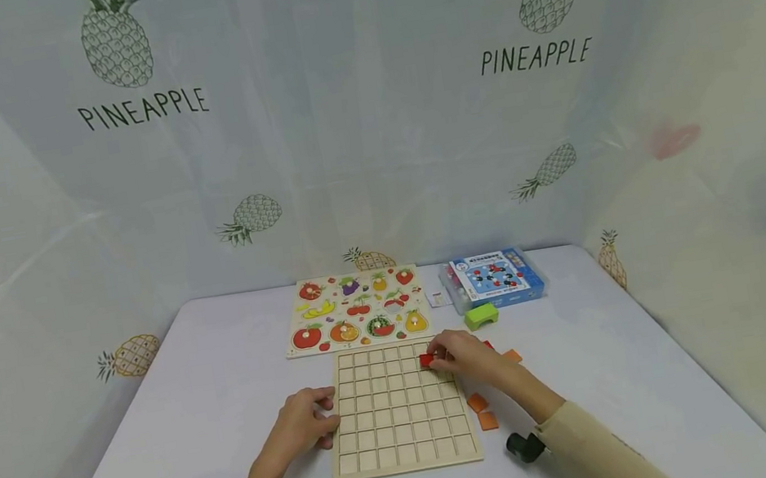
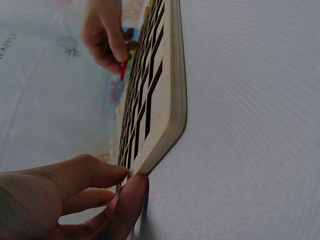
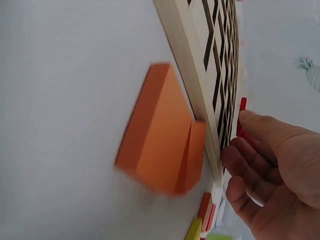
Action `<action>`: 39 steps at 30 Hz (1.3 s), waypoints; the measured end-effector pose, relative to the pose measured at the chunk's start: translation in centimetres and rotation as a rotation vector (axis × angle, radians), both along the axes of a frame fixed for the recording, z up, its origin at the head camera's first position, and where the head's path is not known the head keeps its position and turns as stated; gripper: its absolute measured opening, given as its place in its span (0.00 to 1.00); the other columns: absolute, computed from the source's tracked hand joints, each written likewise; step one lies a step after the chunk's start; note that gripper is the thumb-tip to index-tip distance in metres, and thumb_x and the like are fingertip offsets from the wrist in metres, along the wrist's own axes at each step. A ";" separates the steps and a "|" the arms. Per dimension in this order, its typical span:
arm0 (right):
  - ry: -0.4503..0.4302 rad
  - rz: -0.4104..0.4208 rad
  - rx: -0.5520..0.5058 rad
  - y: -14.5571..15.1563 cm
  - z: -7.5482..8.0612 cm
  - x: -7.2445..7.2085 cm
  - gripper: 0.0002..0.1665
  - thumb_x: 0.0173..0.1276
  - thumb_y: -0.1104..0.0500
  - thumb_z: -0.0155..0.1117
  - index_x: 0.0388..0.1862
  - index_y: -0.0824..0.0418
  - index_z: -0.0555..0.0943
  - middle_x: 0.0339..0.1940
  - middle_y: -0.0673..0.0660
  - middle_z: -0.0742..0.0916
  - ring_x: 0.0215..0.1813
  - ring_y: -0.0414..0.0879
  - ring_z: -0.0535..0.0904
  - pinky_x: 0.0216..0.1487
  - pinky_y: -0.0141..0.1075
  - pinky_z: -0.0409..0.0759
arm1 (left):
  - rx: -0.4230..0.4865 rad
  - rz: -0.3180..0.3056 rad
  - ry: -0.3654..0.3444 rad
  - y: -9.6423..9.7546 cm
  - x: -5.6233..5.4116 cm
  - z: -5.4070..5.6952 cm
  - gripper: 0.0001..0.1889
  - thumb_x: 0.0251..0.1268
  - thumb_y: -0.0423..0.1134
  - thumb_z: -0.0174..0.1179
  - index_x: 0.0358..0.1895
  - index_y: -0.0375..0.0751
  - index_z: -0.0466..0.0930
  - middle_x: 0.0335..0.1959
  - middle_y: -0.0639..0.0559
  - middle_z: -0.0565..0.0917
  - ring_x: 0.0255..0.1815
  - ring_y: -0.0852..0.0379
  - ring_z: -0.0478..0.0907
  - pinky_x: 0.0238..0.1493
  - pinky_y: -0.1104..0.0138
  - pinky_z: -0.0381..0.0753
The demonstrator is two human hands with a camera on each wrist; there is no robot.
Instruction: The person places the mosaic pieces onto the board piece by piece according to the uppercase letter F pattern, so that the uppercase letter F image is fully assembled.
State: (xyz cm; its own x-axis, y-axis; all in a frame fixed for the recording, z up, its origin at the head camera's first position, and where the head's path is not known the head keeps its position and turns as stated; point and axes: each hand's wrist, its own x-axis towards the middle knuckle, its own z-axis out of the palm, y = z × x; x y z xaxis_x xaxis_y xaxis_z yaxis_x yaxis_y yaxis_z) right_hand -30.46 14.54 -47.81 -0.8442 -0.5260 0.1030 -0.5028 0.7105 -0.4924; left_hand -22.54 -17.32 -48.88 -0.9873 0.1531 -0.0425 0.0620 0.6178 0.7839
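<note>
A wooden grid board (image 1: 408,470) with rows of square recesses lies flat on the table. My right hand (image 1: 461,353) pinches a small red square tile (image 1: 427,360) over the board's upper right cells. In the right wrist view the tile (image 3: 242,117) stands on edge at the fingertips; whether it touches the grid I cannot tell. At the board's left edge, my left hand (image 1: 304,422) touches the rim with thumb and fingertips. The left wrist view shows those fingers (image 2: 131,197) against the board's side near a rounded corner. Orange pieces (image 1: 488,421) lie right of the board.
Behind the board lies a fruit-picture puzzle (image 1: 298,347). A blue-and-white box (image 1: 496,278) stands at the back right, with a green arched block (image 1: 481,316) before it. Another orange piece (image 1: 513,356) and a partly hidden red piece (image 1: 489,344) lie beyond my right forearm.
</note>
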 end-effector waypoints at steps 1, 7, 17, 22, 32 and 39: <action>-0.001 0.005 0.004 -0.3 0.0 0.0 0.12 0.67 0.57 0.66 0.46 0.62 0.82 0.34 0.49 0.82 0.34 0.39 0.73 0.34 0.28 0.76 | -0.001 -0.002 0.001 0.0 0.0 0.0 0.28 0.53 0.27 0.66 0.60 0.24 0.75 0.35 0.48 0.79 0.13 0.59 0.78 0.16 0.70 0.80; -0.013 0.034 0.011 -1.9 -0.1 -0.1 0.13 0.68 0.56 0.65 0.47 0.62 0.82 0.33 0.49 0.81 0.33 0.39 0.73 0.34 0.29 0.74 | -0.007 -0.018 0.009 0.0 0.0 0.2 0.28 0.53 0.26 0.66 0.60 0.23 0.74 0.34 0.48 0.78 0.14 0.59 0.78 0.16 0.70 0.80; -0.051 0.021 0.011 -3.1 -0.4 -0.3 0.13 0.69 0.56 0.64 0.48 0.61 0.82 0.35 0.48 0.82 0.36 0.40 0.73 0.37 0.29 0.76 | -0.002 -0.018 0.007 -0.1 0.2 -0.1 0.28 0.52 0.27 0.66 0.60 0.23 0.74 0.35 0.47 0.78 0.13 0.59 0.78 0.16 0.69 0.81; -0.041 0.014 0.011 -3.2 -0.5 -0.4 0.13 0.69 0.56 0.65 0.48 0.61 0.82 0.35 0.48 0.82 0.35 0.39 0.73 0.37 0.29 0.76 | -0.004 -0.020 0.016 -0.1 0.2 -0.1 0.28 0.52 0.27 0.66 0.60 0.23 0.74 0.35 0.47 0.78 0.14 0.59 0.78 0.17 0.69 0.81; -0.023 0.010 0.002 -3.1 -0.6 -0.5 0.12 0.67 0.57 0.66 0.46 0.62 0.83 0.34 0.49 0.82 0.34 0.39 0.73 0.35 0.29 0.76 | 0.009 -0.018 0.018 0.0 0.2 -0.1 0.28 0.53 0.27 0.67 0.60 0.24 0.75 0.36 0.46 0.79 0.14 0.59 0.78 0.17 0.69 0.81; -0.058 -0.009 -0.003 -3.0 -0.6 -0.5 0.13 0.67 0.56 0.67 0.47 0.61 0.83 0.34 0.49 0.82 0.35 0.40 0.74 0.36 0.29 0.76 | 0.014 -0.012 0.010 0.0 0.3 0.0 0.28 0.53 0.27 0.67 0.60 0.24 0.74 0.36 0.46 0.79 0.14 0.59 0.78 0.16 0.69 0.80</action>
State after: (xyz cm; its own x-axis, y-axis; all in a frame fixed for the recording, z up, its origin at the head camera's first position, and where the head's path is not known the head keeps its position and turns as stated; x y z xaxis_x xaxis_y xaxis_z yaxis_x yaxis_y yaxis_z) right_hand -30.96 11.52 -48.41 -0.8534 -0.5183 0.0554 -0.4671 0.7133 -0.5225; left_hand -22.28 -17.35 -48.89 -0.9857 0.1659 -0.0308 0.0772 0.6058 0.7919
